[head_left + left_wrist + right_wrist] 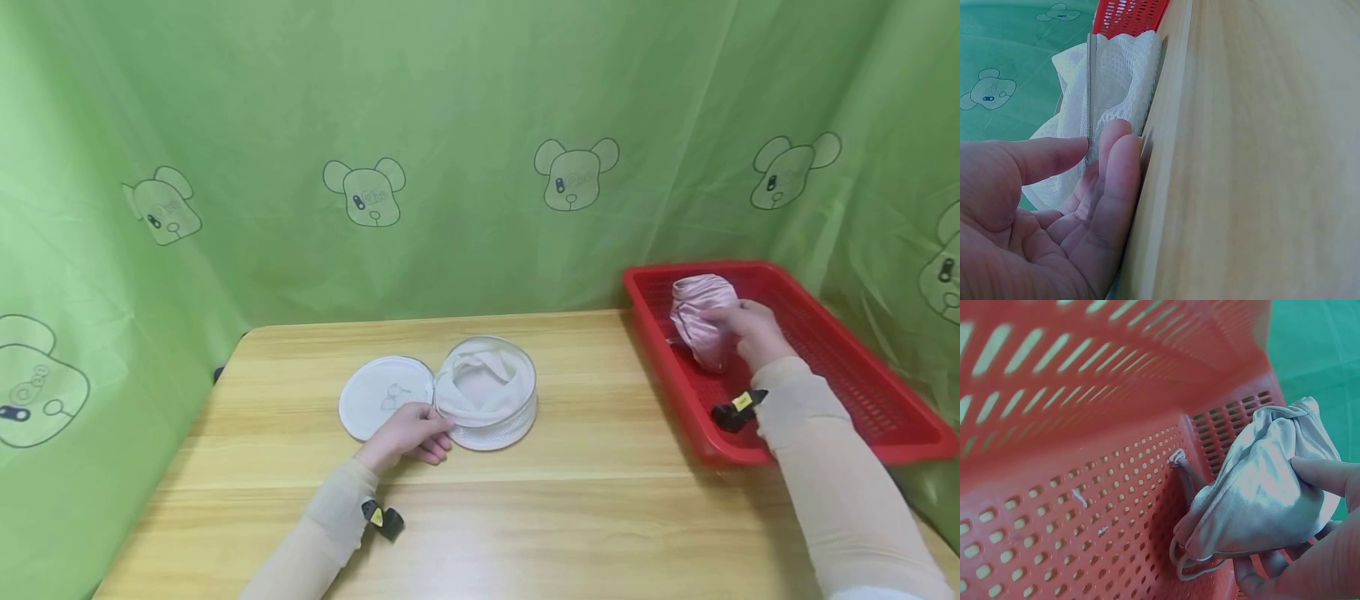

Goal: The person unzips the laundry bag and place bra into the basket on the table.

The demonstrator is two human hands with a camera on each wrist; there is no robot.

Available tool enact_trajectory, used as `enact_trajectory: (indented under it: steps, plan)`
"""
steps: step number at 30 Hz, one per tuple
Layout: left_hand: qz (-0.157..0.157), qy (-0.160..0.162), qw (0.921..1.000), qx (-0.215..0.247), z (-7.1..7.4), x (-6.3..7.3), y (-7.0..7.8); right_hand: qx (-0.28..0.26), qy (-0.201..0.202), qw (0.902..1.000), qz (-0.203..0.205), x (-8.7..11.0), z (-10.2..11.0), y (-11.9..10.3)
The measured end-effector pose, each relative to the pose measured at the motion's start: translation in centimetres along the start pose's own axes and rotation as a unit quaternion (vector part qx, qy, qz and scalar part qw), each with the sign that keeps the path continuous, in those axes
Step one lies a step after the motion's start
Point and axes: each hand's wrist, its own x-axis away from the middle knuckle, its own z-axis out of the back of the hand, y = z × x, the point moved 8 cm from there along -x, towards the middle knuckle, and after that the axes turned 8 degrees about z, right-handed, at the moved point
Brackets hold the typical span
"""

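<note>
A round white mesh laundry bag [495, 435] stands on the table, its lid [372, 390] folded out flat to the left. White cloth is bunched round the inside of its mouth. My left hand [411, 429] pinches the bag's near-left rim, with the thumb on the zip edge [1090, 94] in the left wrist view. Over at the right, my right hand [753, 329] grips a folded pink satin bra [701, 310] above the red basket [667, 375]. In the right wrist view, the thumb presses the bra's satin cup [1260, 500], and a thin strap [1186, 478] dangles below.
The perforated basket has raised walls and stands at the right end of the wooden table [600, 517]. A green curtain [465, 250] printed with bear heads hangs behind the table and along both sides.
</note>
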Motion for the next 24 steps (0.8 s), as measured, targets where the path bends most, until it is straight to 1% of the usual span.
enact_trajectory:
  steps: [2, 4, 10, 15, 20, 24]
  plan:
    - [0.000, 0.000, 1.0000, -0.001, -0.01, 0.01, 0.00, 0.017, -0.001, 0.9999, 0.002, -0.10, -0.02, 0.08]
    - [0.000, 0.001, 1.0000, -0.001, -0.02, 0.02, 0.01, 0.014, 0.001, 0.9999, 0.000, -0.15, -0.03, 0.15]
    - [0.000, 0.002, 1.0000, -0.003, -0.07, -0.02, 0.04, 0.045, 0.004, 0.9990, -0.001, -0.03, -0.11, 0.17]
    - [0.000, 0.001, 1.0000, -0.001, -0.07, -0.06, 0.01, 0.068, 0.004, 0.9977, -0.006, -0.38, -0.17, 0.57]
    - [0.001, 0.002, 1.0000, -0.001, 0.00, -0.09, -0.04, 0.076, 0.009, 0.9969, -0.014, -0.50, -0.18, 0.84]
    - [0.002, 0.003, 1.0000, 0.000, 0.01, -0.15, -0.13, 0.081, 0.001, 0.9966, -0.019, -0.37, -0.27, 1.01]
